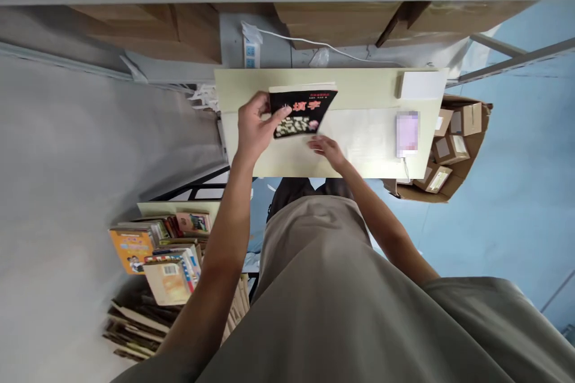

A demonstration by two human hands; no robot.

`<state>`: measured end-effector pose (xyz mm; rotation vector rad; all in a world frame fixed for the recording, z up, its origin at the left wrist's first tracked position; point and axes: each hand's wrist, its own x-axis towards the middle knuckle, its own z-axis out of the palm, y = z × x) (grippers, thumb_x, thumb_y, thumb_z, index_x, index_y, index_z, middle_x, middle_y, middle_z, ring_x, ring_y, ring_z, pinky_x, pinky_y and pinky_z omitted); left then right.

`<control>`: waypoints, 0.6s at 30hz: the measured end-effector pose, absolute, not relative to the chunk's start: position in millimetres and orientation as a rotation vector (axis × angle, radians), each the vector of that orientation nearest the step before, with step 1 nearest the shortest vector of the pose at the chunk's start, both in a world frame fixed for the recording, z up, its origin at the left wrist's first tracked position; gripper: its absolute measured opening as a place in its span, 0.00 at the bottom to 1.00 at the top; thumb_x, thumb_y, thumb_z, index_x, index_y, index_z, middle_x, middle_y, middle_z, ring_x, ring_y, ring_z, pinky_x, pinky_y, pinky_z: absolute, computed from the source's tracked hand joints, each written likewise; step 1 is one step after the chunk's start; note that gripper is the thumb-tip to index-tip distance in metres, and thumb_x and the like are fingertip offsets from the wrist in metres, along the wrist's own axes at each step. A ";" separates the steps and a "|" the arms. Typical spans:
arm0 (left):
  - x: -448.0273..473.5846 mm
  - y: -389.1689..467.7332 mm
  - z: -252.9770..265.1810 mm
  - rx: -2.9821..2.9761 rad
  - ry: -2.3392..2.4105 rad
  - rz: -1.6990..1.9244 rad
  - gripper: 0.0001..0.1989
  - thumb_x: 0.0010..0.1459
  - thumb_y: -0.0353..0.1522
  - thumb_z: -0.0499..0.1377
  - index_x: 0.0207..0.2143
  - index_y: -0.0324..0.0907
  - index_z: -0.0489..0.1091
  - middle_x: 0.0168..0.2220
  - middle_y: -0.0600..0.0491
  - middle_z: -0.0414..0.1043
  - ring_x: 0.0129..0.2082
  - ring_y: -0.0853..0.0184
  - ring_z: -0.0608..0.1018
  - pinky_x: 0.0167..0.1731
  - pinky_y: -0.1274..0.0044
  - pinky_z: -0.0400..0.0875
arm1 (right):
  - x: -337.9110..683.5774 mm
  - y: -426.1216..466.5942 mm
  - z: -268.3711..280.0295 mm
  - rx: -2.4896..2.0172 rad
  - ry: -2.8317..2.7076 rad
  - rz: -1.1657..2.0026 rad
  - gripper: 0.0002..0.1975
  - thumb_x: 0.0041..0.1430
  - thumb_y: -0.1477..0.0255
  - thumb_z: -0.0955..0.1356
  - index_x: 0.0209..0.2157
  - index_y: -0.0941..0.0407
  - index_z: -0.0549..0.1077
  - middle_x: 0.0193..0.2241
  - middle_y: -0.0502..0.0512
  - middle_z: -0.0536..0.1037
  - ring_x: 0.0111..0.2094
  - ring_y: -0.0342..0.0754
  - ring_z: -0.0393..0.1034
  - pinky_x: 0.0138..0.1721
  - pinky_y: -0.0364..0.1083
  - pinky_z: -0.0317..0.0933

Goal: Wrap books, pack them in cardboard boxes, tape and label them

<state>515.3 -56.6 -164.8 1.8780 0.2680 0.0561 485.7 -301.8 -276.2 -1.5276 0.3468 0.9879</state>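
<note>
— What have you got there?

— My left hand (257, 128) grips a black-covered book (300, 109) by its left edge, thumb across the front, and holds it up over the left half of the table (372, 84)

— And the other one?

— My right hand (327, 149) holds nothing that I can see; its fingers are loosely bent just below the book's lower right corner, and I can't tell whether they touch it

— What are you standing at?

— The table is pale yellow-green, with a whitish sheet (359, 131) over part of it. In the far right corner lies a white box (422, 85); nearer me is a phone-like thing (406, 131), its face blurred out, with a cable (405, 166) at its near end

— And around you?

— Past the far edge, a grey shelf (231, 42) bears cardboard boxes (341, 21) and a power strip (251, 52). To my right, an open carton (477, 140) of small boxes (451, 148) sits beside the table, with blue floor (507, 203) beyond. On my left are grey floor (67, 191), piled books (168, 287) and, nearer me, flattened cardboard (135, 329)
</note>
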 end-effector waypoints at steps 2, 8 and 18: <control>502.4 -97.5 -185.7 1.671 0.338 -0.081 0.33 0.59 0.60 0.79 0.50 0.44 0.83 0.50 0.48 0.88 0.57 0.49 0.88 0.60 0.62 0.85 | 484.9 -365.0 -269.0 -1.438 0.478 0.857 0.32 0.75 0.36 0.67 0.50 0.51 0.80 0.53 0.57 0.90 0.54 0.50 0.87 0.56 0.48 0.78; 490.0 -203.5 -268.6 1.338 0.597 -0.308 0.40 0.43 0.62 0.84 0.45 0.42 0.87 0.51 0.42 0.91 0.55 0.47 0.89 0.61 0.59 0.84 | 481.4 -468.8 -265.2 -1.457 0.418 0.715 0.38 0.57 0.30 0.77 0.47 0.49 0.80 0.42 0.53 0.87 0.46 0.52 0.84 0.50 0.50 0.78; 498.8 -218.3 -345.9 1.390 0.766 -0.192 0.35 0.35 0.52 0.88 0.41 0.45 0.84 0.47 0.45 0.90 0.54 0.50 0.89 0.60 0.60 0.83 | 499.9 -461.8 -309.6 -1.711 0.286 0.604 0.43 0.58 0.23 0.71 0.47 0.50 0.80 0.40 0.61 0.91 0.46 0.60 0.88 0.54 0.60 0.83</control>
